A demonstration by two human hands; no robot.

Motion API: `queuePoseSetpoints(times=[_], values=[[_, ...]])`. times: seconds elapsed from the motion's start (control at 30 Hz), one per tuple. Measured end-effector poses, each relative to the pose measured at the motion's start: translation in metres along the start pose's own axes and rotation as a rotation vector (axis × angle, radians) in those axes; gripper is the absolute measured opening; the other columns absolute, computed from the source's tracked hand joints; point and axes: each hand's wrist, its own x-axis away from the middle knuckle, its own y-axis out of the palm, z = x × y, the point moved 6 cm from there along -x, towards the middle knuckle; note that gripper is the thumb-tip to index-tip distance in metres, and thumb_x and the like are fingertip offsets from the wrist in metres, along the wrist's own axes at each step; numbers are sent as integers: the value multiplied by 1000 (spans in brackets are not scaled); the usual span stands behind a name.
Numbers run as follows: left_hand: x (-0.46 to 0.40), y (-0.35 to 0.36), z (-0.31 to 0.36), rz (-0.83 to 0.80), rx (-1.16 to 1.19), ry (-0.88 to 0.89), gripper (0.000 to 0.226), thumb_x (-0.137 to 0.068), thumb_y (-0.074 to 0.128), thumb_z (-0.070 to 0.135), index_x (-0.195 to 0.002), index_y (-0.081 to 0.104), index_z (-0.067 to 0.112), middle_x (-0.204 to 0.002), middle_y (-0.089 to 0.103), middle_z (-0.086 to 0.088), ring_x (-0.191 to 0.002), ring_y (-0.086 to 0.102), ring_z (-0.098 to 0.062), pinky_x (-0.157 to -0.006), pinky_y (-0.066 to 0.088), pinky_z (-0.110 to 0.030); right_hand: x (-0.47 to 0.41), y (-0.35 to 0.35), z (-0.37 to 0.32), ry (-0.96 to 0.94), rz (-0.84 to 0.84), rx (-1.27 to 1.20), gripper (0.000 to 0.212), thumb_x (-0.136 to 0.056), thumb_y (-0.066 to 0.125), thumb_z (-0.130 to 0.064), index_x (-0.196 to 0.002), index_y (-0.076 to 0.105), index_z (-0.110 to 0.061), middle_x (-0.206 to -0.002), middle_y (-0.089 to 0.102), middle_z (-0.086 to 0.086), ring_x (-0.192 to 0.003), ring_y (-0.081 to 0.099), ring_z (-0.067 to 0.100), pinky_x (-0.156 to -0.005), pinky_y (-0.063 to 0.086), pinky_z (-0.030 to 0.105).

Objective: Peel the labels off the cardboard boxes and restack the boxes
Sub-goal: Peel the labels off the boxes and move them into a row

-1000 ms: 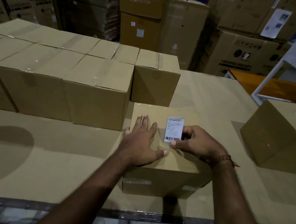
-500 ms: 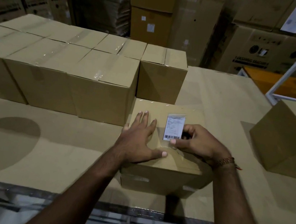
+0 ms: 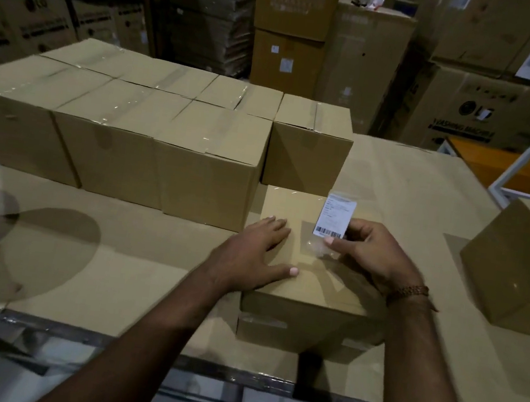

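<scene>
Label now lifted off the top of the box, raised toward 12 o'clock, pinched by the right hand with clear film trailing below it. Left hand slid toward 9 o'clock, away from the label, flat on the box top.

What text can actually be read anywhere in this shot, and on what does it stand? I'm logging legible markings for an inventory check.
"WASHING MACHINE": printed on the large carton at the back right, under a round logo too blurred to read.
White label pinched by the right hand: a barcode and small print, too small to read.
Cartons at the back left: dark print, too blurred.
Small stickers on the tall cartons behind: unreadable.
</scene>
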Motion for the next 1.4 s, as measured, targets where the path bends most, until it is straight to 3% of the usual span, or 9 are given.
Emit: queuePoseSetpoints(times=[0.13,0.33,0.47,0.57,0.77,0.87,0.93,1.13,1.4], values=[[38,-46,-37,209,53,5,52,-94,70,54,-142,64,34,-139,66,16,-121,61,-2,-99,55,-40,-4,46,-22,-56,39,-74,25,-95,75,-6,-119,78,-14,-115,81,5,-105,76,20,-94,58,39],[83,-131,-117,328,-7,-14,48,-97,65,55,-142,61,38,-133,67,20,-102,66,1,-85,58,-35,-27,166,-66,-133,45,-125,19,-100,65,-2,-103,80,-13,-89,79,4,-70,59,9,-66,46,25],[122,-191,-187,388,-75,-4,47,-95,64,56,-138,64,37,-129,69,20,-100,67,-3,-86,58,-37,-43,265,-101,-144,87,-159,27,-99,60,-1,-74,67,-8,-66,48,7,-58,35,10,-53,25,25],[158,-239,-241,434,-146,-23,47,-95,64,55,-138,65,34,-129,70,17,-107,67,-8,-89,57,-39,-50,347,-127,-154,69,-191,37,-98,60,1,-67,67,-17,-55,50,-6,-51,35,5,-49,27,20],[241,-335,-332,573,-251,-113,42,-97,68,48,-134,69,28,-126,71,11,-109,67,-10,-92,56,-36,-59,479,-172,-164,14,-210,9,-100,68,-2,-95,76,1,-65,70,-14,-51,54,-6,-53,40,8],[281,-371,-379,654,-292,-207,36,-94,67,45,-125,73,25,-118,75,8,-108,68,-16,-93,55,-38,-59,536,-192,-176,-3,-209,9,-97,73,-2,-98,79,-8,-84,79,-4,-65,65,-3,-63,51,15],[306,-388,-409,698,-325,-313,35,-94,67,44,-123,73,27,-120,75,7,-112,68,-18,-99,53,-43,-61,571,-204,-200,-3,-178,17,-95,74,0,-98,77,-16,-70,71,-11,-64,62,3,-69,53,24],[355,-401,-476,702,-393,-571,44,-94,72,43,-133,70,24,-133,69,1,-127,58,-24,-115,36,-52,-67,660,-220,-192,-3,64,15,-89,77,-6,-97,71,-17,-74,60,-3,-69,61,12,-66,58,36],[370,-391,-513,657,-261,-604,50,-94,74,39,-139,67,18,-136,66,-4,-128,55,-25,-112,45,-48,-64,721,-229,-171,-41,517,14,-81,76,-18,-93,71,-23,-92,73,-4,-88,69,19,-71,59,33]])
